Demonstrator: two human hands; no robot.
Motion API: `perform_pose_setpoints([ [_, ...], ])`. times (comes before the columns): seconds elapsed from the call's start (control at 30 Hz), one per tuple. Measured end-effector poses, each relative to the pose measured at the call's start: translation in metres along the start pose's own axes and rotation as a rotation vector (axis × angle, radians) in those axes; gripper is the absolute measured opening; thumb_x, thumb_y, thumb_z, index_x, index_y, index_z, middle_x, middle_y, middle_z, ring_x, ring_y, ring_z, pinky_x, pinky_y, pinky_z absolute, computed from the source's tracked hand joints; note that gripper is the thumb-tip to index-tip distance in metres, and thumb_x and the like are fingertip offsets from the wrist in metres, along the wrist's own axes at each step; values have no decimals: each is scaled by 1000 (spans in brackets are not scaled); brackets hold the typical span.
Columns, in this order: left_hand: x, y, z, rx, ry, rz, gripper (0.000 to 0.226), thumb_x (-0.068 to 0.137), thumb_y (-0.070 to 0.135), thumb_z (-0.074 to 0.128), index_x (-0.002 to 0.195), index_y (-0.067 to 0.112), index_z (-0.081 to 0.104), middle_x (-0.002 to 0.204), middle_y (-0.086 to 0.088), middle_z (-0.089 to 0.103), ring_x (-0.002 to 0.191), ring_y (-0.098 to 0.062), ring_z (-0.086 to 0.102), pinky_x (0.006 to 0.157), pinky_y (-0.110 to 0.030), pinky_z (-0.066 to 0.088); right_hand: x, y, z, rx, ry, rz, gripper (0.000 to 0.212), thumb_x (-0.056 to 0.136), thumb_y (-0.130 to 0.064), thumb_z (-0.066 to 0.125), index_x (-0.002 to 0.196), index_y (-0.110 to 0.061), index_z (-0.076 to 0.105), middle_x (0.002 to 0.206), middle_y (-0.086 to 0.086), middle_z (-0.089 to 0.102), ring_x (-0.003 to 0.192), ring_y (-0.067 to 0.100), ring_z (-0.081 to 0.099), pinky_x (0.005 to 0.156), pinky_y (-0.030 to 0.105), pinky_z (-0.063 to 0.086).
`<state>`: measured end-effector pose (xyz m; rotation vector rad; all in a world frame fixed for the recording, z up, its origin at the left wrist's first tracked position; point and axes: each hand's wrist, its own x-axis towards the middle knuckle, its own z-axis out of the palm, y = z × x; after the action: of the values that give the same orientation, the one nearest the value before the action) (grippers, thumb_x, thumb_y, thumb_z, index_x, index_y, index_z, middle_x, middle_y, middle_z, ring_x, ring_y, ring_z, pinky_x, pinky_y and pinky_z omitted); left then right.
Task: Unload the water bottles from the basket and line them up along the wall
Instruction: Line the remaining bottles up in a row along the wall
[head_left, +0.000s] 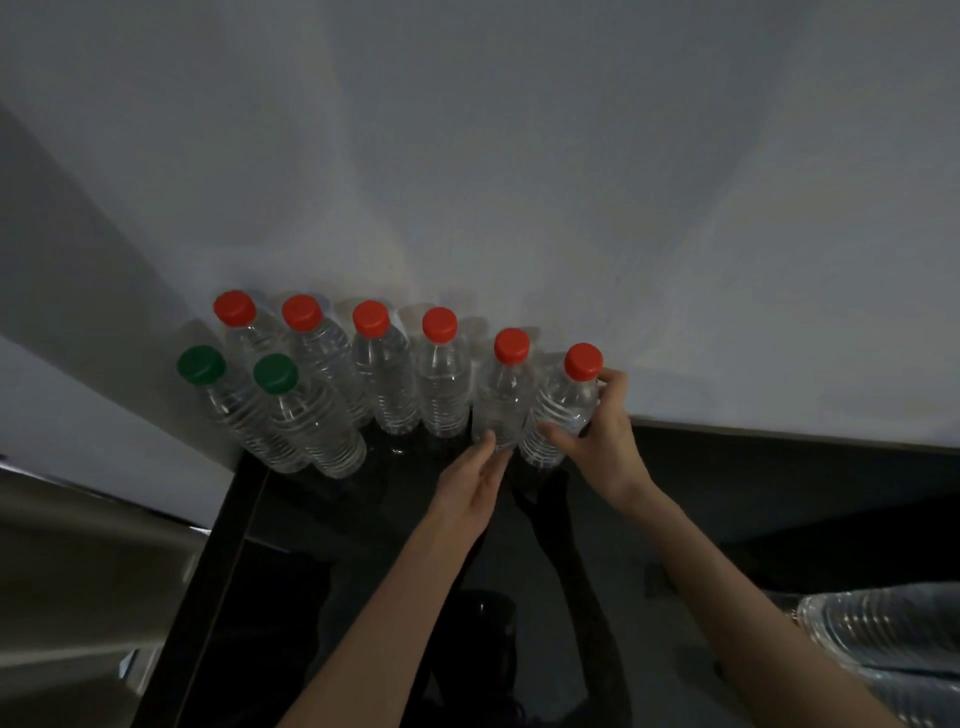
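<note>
Dim wall-side floor (727, 493): right hand (605, 441) grips end bottle (563, 410), left hand (470, 483) flat against neighbour (501, 405); lower-right bottles (883, 634) cut off.

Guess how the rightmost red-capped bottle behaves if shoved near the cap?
Rightmost red-capped bottle: tall and narrow, so probably tips if pushed high. Ribbed thin clear plastic likely gives a little under the right hand. Neighbouring bottle stands close, so a leftward tip may knock it.

Red caps (439, 324), green caps (275, 373), clear ribbed bottles (444, 396), glossy black floor (322, 561)
</note>
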<state>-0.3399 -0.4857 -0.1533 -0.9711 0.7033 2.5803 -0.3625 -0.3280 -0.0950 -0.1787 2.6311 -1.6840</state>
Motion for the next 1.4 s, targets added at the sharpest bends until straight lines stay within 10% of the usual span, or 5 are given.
perform_pose_setpoints([
  [0.17,14,9,8,31,-54,65,46,79,9,67,124,1,60,123,-15,67,118,-23,63,105,-34,46,15,4,11,-24,75,-8,69,76,-11,79,121,-21,28,127,9,45,118,18,53,97,26,48],
  [0.47,10,14,18,154,39,28,27,90,2,62,117,3,63,122,-14,68,107,-19,66,85,-26,54,23,0,17,-66,200,48,63,73,-9,82,112,-14,32,119,10,42,108,15,49,84,3,42],
  [0.67,-34,17,34,333,37,35,50,93,24,62,140,13,46,140,-11,52,128,-27,51,96,-36,48,7,-23,7,16,97,240,68,85,-14,72,139,-16,31,141,11,41,128,24,47,106,42,44],
  [1.1,-201,-4,65,1136,-373,772,48,99,24,52,146,23,40,142,13,47,118,11,48,90,-1,38,-154,-131,-83,-212,221,-28,51,91,-18,64,139,-24,47,136,-6,53,120,7,53,98,28,49],
  [1.4,-250,-84,89,1340,-592,916,46,98,26,54,143,21,45,139,7,54,123,-4,52,102,-26,45,-266,-121,-161,-485,437,-41,45,91,-18,64,134,-18,52,123,-3,58,114,14,57,97,33,48],
])
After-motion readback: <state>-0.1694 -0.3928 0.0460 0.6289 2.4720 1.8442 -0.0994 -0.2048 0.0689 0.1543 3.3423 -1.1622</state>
